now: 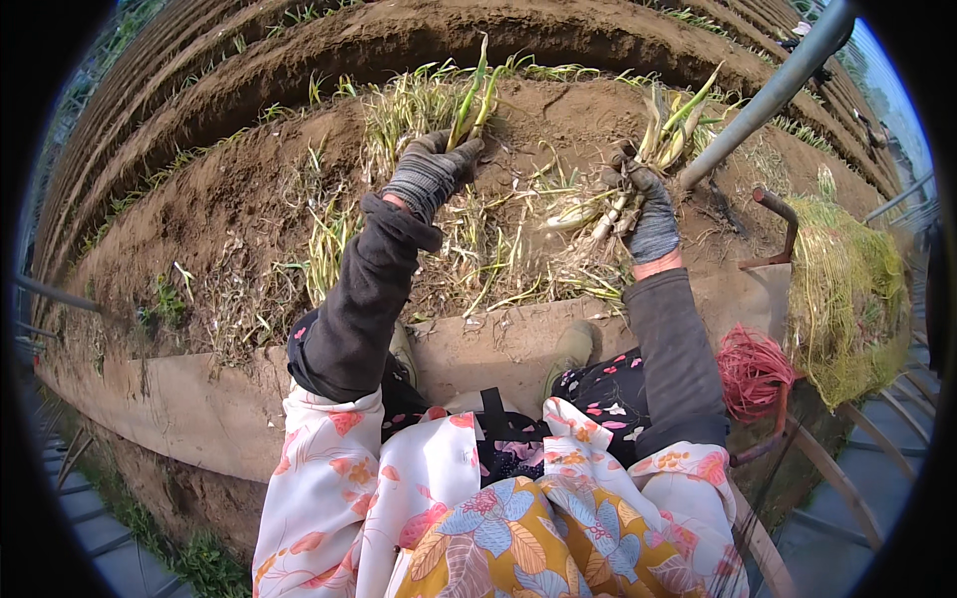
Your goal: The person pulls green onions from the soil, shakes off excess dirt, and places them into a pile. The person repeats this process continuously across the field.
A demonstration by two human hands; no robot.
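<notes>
My left hand, in a grey striped work glove, is closed around a few green stalks of what look like spring onions. Their lower ends are hidden by the glove. Across the soil to the right, my right hand grips a small bunch of similar plants with green and yellowed leaves. Pale stems and stringy roots hang below its fingers. A tuft of standing, partly dried leaves grows beside my left hand. Between the two hands, loose stalks and withered leaves litter the soil.
A slanting metal pipe rises close to my right hand. At right are a rusty bar handle, yellow-green netting and a bundle of red twine. A board edges the bed by my boots; furrowed soil ridges lie beyond.
</notes>
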